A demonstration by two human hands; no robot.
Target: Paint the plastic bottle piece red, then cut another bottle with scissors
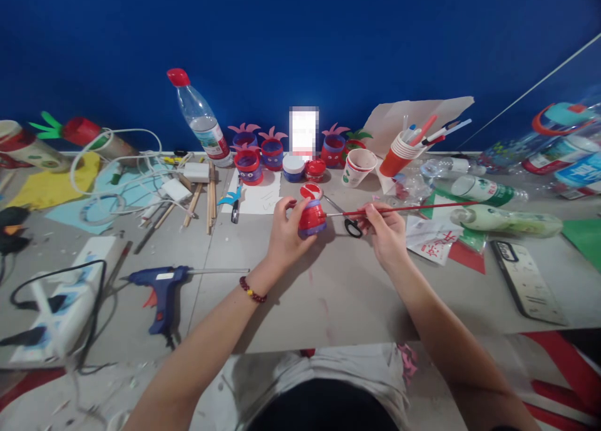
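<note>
My left hand [287,234] is wrapped round a small red and purple cup [312,217], tilted on its side above the table. In my right hand [385,231] is a long, thin red paintbrush [422,206], pinched near its middle. The brush tip meets the red band of the cup. Black-handled scissors [353,228] lie on the table just under the brush. Behind the cup are a red round lid [311,192], a red paint jar [315,169] and a white-topped jar [293,167].
Several finished-looking cups with paper leaves [248,166] stand along the wall. A blue glue gun [164,293] and power strip [75,299] lie left. A paper cup [359,167], pen-filled cups [399,156], bottles [509,221] and a phone [528,284] are on the right.
</note>
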